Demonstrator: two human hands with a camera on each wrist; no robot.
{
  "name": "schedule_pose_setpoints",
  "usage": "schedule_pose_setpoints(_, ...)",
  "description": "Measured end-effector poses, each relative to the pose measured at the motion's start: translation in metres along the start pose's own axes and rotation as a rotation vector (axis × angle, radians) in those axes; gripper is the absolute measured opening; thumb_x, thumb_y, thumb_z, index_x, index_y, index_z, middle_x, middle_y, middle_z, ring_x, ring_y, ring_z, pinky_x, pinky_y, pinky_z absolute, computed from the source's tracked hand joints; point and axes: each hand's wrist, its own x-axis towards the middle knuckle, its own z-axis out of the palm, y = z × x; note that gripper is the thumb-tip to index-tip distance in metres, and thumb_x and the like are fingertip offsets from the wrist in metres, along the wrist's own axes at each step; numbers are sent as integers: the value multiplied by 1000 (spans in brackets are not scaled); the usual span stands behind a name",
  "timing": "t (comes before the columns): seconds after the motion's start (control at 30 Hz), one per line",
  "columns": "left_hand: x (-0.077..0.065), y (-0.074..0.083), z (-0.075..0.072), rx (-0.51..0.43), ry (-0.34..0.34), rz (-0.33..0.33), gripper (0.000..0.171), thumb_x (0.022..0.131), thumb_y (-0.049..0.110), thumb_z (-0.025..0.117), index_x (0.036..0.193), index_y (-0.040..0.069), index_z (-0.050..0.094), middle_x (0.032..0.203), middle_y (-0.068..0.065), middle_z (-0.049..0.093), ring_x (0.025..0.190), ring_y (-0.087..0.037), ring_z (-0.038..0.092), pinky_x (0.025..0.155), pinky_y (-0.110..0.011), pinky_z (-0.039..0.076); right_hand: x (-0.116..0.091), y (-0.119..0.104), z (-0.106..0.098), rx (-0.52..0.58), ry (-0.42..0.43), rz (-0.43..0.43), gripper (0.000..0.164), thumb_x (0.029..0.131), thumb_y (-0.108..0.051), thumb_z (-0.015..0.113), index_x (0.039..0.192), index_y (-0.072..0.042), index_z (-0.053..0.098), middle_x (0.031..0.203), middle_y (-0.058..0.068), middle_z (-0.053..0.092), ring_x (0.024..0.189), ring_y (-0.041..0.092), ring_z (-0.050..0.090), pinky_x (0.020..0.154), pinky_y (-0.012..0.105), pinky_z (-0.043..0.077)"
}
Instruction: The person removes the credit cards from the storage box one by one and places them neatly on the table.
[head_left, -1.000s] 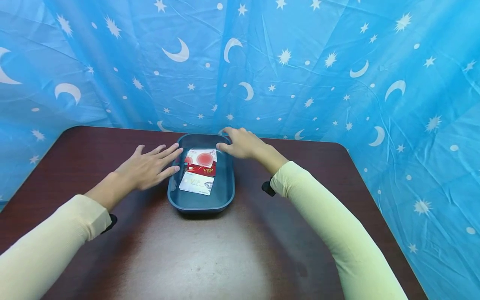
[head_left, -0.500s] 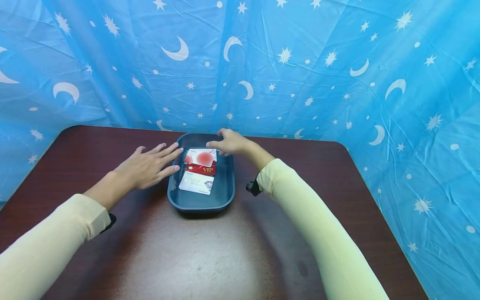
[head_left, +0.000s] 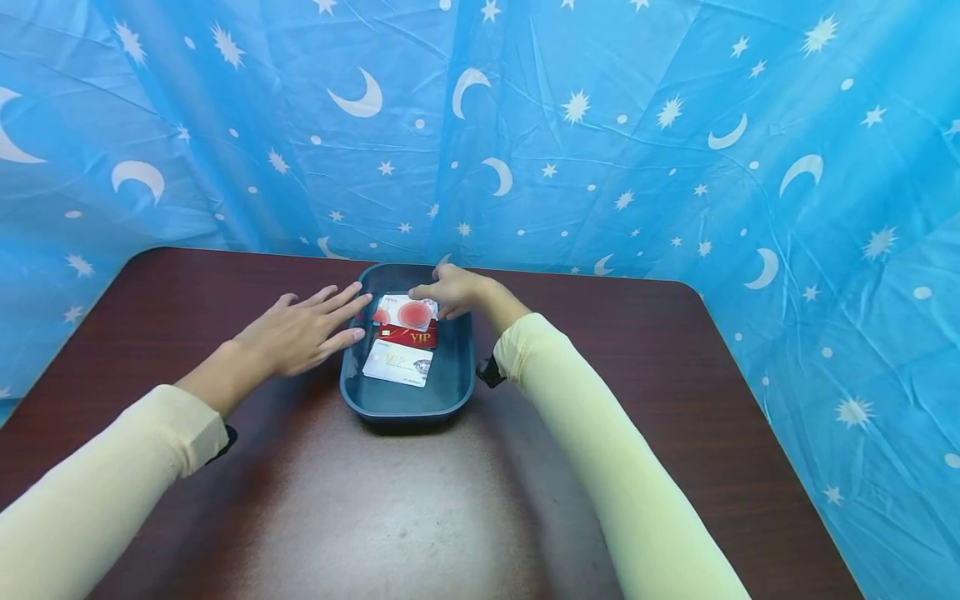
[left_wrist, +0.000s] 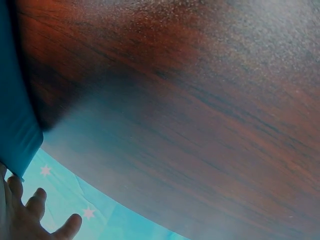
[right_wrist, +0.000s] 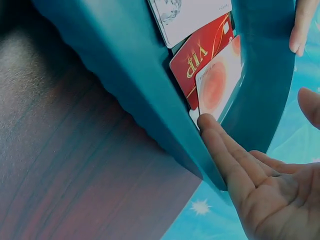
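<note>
A dark blue-green tray (head_left: 453, 387) stands on the table with several cards in it. At the far end is a white card with a red circle (head_left: 412, 313). Below it a red VIP card (head_left: 422, 337) is partly covered, and a white VIP card (head_left: 397, 363) lies nearest the front. My left hand (head_left: 292, 335) has its fingers spread at the tray's left rim. My right hand (head_left: 463, 292) reaches over the right rim. In the right wrist view its straight fingers (right_wrist: 225, 150) come right to the red-circle card's edge, the thumb standing apart.
The brown wooden table (head_left: 405, 517) carries the tray near its far edge. Behind and to the right hangs a blue curtain (head_left: 525, 150) with white moons and stars. A dark strap (head_left: 491, 372) shows under the right cuff.
My right hand has moved left from the tray's right rim, its fingers now at the far card. The left hand has stayed at the left rim, and the cards lie as before.
</note>
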Motion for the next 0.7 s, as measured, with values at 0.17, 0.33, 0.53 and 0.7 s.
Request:
schedule_pose_setpoints(0.17, 0, 0, 0, 2, -1, 6, 69, 102, 50, 44, 158, 14, 26, 163, -18, 20, 144, -46, 28, 106, -73, 28, 5, 0, -4, 99, -12, 54, 75, 102, -36, 56, 153, 3, 17, 145, 25, 42, 118, 37, 62, 99, 41, 51)
schedule_pose_setpoints(0.33, 0, -1, 1, -9, -5, 7, 69, 102, 49, 45, 158, 13, 27, 163, -18, 21, 143, -47, 29, 105, -73, 29, 9, -2, -2, 119, -27, 92, 75, 102, -37, 56, 154, 2, 17, 141, 28, 46, 119, 39, 60, 100, 43, 50)
schedule_pose_setpoints(0.53, 1, -1, 2, -26, -6, 0, 69, 102, 50, 45, 158, 14, 26, 163, -18, 20, 142, -47, 30, 105, -73, 29, 11, -3, 6, 81, -24, 110, 73, 101, -39, 57, 153, 1, 25, 135, 30, 51, 119, 41, 59, 99, 44, 51)
schedule_pose_setpoints(0.7, 1, -2, 1, -22, -7, 1, 69, 102, 50, 45, 158, 15, 27, 163, -18, 21, 142, -47, 31, 104, -73, 30, 11, -6, 10, 26, -16, 89, 70, 101, -41, 56, 153, -1, 29, 135, 27, 52, 119, 40, 59, 100, 45, 51)
